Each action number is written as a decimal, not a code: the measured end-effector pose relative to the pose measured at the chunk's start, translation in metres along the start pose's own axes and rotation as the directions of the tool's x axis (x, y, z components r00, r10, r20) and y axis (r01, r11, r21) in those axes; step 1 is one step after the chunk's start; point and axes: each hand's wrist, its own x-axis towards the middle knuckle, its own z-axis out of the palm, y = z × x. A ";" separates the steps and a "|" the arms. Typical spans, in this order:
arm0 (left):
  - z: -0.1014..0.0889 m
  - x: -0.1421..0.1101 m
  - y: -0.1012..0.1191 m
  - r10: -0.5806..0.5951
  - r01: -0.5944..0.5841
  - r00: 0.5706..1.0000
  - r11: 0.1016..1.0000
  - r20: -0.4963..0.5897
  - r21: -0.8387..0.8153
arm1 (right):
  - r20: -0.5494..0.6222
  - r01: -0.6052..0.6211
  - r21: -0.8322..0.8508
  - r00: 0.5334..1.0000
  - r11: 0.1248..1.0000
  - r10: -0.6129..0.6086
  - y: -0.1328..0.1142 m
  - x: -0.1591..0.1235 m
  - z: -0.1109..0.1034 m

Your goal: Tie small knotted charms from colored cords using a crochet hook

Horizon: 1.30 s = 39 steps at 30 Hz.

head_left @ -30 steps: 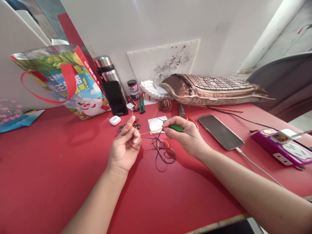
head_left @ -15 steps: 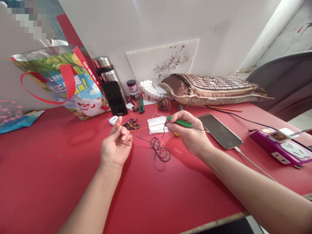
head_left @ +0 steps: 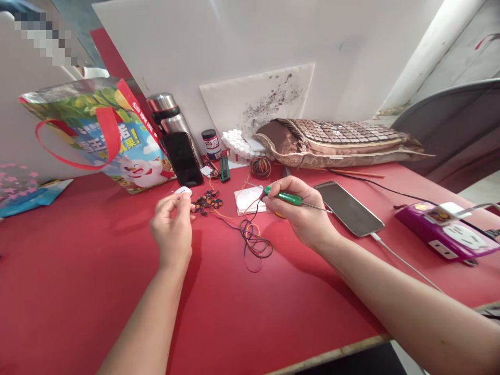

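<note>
My left hand (head_left: 172, 226) is over the red table (head_left: 78, 271) with its fingertips pinched together near a multicoloured knotted cord piece (head_left: 207, 201); what it pinches is too thin to see. My right hand (head_left: 300, 211) grips a green-handled tool (head_left: 287, 197) whose metal shaft points right toward a phone (head_left: 347, 208). Thin coloured threads run from the right hand down to a loose tangle of cords (head_left: 255, 244) lying between the hands. A white square pad (head_left: 250, 199) lies just behind the threads.
A printed shopping bag (head_left: 99, 133) stands at the back left, with a steel flask (head_left: 170, 117), a black phone (head_left: 183, 158), a small jar (head_left: 211, 143) and a cord spool (head_left: 261, 166) beside it. A quilted pouch (head_left: 339, 140) is at the back; a purple power strip (head_left: 447, 234) is right.
My left hand moved left and away from the right, turning its back up, and the orange thread between the hands went slack. The right hand shifted slightly right with the tool.
</note>
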 end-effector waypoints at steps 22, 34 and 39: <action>0.016 -0.048 0.012 -0.053 0.122 0.748 0.991 0.662 -0.058 | 0.152 0.014 -0.135 0.988 0.991 0.006 0.005 -0.009 0.008; 0.013 -0.046 0.014 0.190 -0.244 0.761 0.970 0.620 0.002 | 0.148 -0.010 -0.121 0.989 0.993 0.028 0.009 -0.010 0.009; 0.019 -0.057 0.011 0.029 -0.022 0.827 1.000 0.562 -0.018 | 0.161 0.049 -0.183 0.987 0.982 -0.020 0.013 -0.013 0.012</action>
